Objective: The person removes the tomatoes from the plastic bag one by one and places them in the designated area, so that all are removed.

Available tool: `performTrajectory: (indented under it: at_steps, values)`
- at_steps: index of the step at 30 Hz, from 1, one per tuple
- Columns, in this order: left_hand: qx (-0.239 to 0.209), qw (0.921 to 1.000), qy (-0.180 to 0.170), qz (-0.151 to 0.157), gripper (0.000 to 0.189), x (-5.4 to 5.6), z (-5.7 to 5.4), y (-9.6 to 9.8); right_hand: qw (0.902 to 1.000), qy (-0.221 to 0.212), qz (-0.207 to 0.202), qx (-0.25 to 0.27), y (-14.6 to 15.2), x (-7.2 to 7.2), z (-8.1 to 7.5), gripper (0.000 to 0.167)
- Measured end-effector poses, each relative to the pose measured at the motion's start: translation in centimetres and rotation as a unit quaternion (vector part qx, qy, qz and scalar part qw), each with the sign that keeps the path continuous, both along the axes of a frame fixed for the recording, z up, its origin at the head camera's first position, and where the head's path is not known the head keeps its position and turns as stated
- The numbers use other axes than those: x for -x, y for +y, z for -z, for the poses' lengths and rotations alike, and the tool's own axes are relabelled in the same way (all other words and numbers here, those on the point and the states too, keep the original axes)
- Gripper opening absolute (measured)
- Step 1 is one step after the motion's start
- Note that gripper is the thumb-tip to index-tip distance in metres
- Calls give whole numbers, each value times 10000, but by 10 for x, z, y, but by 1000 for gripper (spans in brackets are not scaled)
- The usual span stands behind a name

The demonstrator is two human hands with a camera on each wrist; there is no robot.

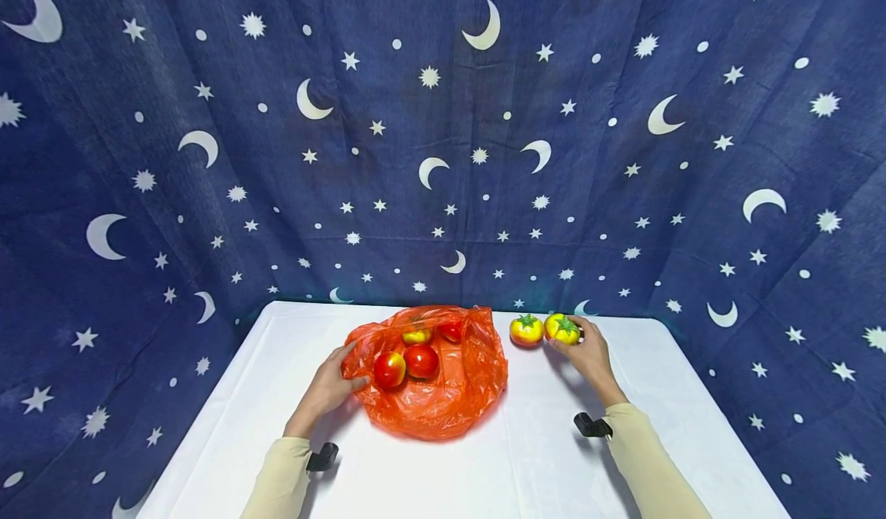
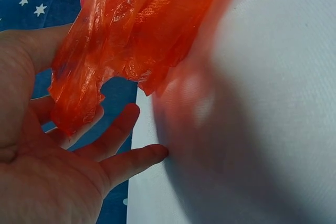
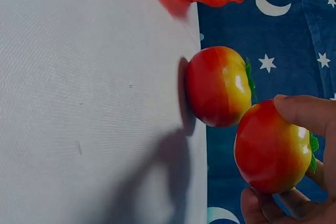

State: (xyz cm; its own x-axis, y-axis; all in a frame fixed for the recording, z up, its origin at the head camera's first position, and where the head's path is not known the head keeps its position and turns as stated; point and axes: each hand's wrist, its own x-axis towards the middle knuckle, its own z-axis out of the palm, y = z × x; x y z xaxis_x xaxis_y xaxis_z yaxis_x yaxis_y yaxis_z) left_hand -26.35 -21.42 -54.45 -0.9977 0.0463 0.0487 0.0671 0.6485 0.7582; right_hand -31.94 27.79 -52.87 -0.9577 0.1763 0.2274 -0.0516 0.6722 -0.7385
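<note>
My right hand (image 1: 587, 354) grips a red and yellow tomato (image 3: 270, 150) with a green leafy top, thumb on one side and fingers on the other. It overlaps a second such tomato (image 3: 215, 85) in the right wrist view; that one sits on the table to its left. My left hand (image 1: 331, 384) is at the left edge of a thin red plastic bag (image 1: 450, 411), its fingers spread and a flap of the plastic (image 2: 84, 77) lying between thumb and fingers. Several red and yellow tomatoes (image 1: 421, 361) lie in the bag's open mouth.
A white cloth covers the table (image 1: 429, 480). Behind it and at both sides hangs a dark blue curtain (image 1: 388, 158) with moons and stars, close to the table's back edge. A black wrist strap piece (image 1: 591, 425) sits at each sleeve.
</note>
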Motion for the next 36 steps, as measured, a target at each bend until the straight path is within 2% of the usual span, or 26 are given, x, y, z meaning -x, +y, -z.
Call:
performTrajectory:
  at_steps: [4,14,25,30,36]
  values:
    - [-10,10000,25,29,80,0,1,-1,10000,-32,42,22,0,2,3,71]
    - [28,10000,-73,-31,80,-2,0,-1,9982,-590,133,31,7,7,9,72]
    - [-8,9998,-168,-89,82,-4,0,-1,9959,-872,231,44,11,16,22,71]
    - [54,9996,-240,-133,82,-4,0,0,9943,-1033,260,102,8,18,24,73]
    - [128,9994,-280,-177,82,-3,2,-1,9945,-1026,202,43,7,19,24,71]
